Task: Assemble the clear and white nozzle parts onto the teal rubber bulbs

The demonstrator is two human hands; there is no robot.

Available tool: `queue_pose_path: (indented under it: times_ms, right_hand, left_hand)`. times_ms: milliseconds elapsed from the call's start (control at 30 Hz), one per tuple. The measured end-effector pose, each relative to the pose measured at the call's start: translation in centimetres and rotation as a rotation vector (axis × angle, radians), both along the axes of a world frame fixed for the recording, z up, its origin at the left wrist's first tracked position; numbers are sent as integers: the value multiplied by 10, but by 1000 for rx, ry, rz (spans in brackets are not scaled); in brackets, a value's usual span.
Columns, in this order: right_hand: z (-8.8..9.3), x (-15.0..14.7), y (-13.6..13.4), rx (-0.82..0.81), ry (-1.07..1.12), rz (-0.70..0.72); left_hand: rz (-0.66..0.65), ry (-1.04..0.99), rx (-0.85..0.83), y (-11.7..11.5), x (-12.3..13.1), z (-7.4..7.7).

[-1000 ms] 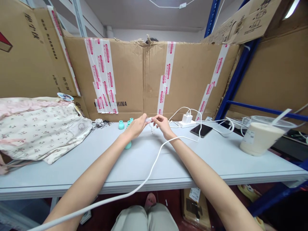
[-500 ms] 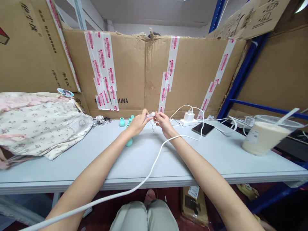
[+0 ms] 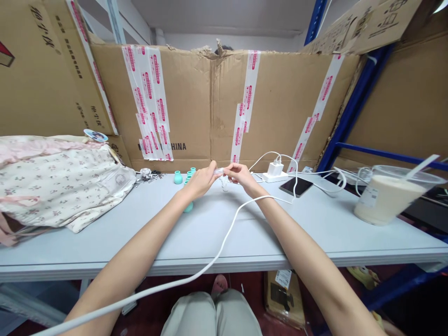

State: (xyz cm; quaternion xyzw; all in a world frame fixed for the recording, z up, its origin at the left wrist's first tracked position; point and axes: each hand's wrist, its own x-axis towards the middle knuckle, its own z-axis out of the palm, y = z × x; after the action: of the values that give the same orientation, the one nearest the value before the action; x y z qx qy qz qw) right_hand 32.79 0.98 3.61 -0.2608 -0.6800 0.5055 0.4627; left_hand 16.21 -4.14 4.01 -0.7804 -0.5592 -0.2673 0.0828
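Above the back of the table, my left hand (image 3: 203, 180) grips a small translucent white tube (image 3: 218, 171) with closed fingers. My right hand (image 3: 241, 175) pinches the tube's right end, where fingertips cover most of it. Just below and behind the fingers, several small clear-white pieces (image 3: 224, 185) stand on the table; their kind is too small to make out. Small teal vase-shaped pots (image 3: 178, 178) are grouped beside and behind my left hand. One teal pot (image 3: 188, 207) sits nearer to me, partly hidden by my left wrist.
A white cable (image 3: 224, 242) runs across the grey table (image 3: 210, 242) and over its front edge. To the right are a charger (image 3: 276, 168) on a power strip, a phone (image 3: 296, 187) and a drink cup (image 3: 380, 200). A floral bag (image 3: 66, 182) lies left, near keys (image 3: 149, 174). Cardboard (image 3: 196, 102) walls the back.
My right fingers have moved left and closed over the tube's white end, which showed before. My left hand has stayed nearly in place.
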Motion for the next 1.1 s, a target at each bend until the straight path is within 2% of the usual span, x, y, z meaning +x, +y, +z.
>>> queue_pose_path:
  times_ms: [233,433,667,800,967,1100]
  right_hand:
    - [4,3,1,37,-27,65]
    - [7,10,3,136,-152,102]
    - [10,16,2,201,-231,142]
    - [11,16,2,218,-260,142]
    - [10,10,0,217,-123,72]
    - [3,2,0,166,-83,75]
  left_hand:
    - [3,136,-10,-6,3,7]
    - [-76,180,-37,-4,2,0]
    - [-106,180,-63,-6,5,-4]
    - [-161,92,-83,-3,6,-9]
    - [-105,-142,-15,5,8,-13]
    - [-122,-249,-9,4,10,-11]
